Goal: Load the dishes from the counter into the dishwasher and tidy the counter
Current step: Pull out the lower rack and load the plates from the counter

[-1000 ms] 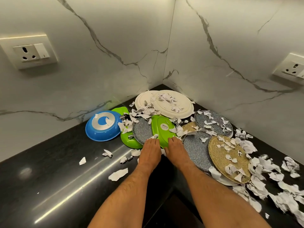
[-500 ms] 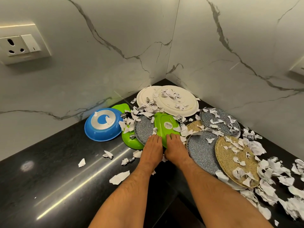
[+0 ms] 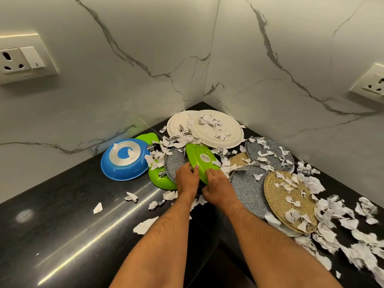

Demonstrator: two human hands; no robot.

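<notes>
Both hands grip the near edge of the green dish point(image 3: 200, 163): the left hand point(image 3: 187, 179) curls its fingers over the dish's left side, and the right hand point(image 3: 218, 185) pinches its right side. The dish lies upside down just right of the blue bowl point(image 3: 122, 161), amid torn paper scraps point(image 3: 143, 225) on the black counter point(image 3: 62, 235).

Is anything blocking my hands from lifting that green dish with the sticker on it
No. Both the left hand and right hand already grip the green dish. Only loose paper scraps lie against it.
</notes>
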